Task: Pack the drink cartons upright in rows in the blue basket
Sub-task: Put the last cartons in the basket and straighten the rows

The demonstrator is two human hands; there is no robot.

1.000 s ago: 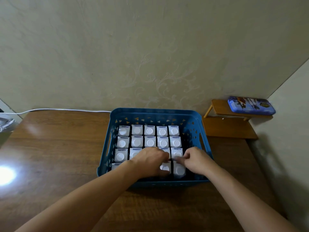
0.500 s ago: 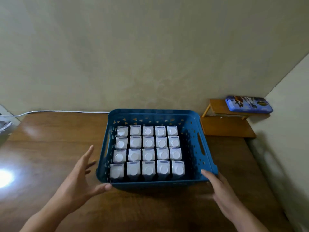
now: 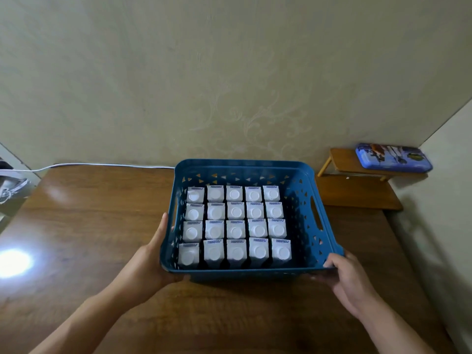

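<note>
The blue basket (image 3: 304,190) stands on the brown wooden table, near the wall. Inside it, several white drink cartons (image 3: 236,229) stand upright in straight rows, caps up, with a gap along the basket's right wall. My left hand (image 3: 150,261) grips the basket's front left corner, fingers along its left wall. My right hand (image 3: 350,279) holds the front right corner, thumb on the rim.
A white cable (image 3: 102,165) runs along the table's back edge on the left. A small wooden stand (image 3: 342,162) at the back right carries a blue printed case (image 3: 393,160). A wall closes the right side. A bright light reflection (image 3: 12,261) lies on the table's left.
A second ago both hands were inside the basket on the front row of cartons. They came out, spread apart, and now grip the basket's two front corners.
</note>
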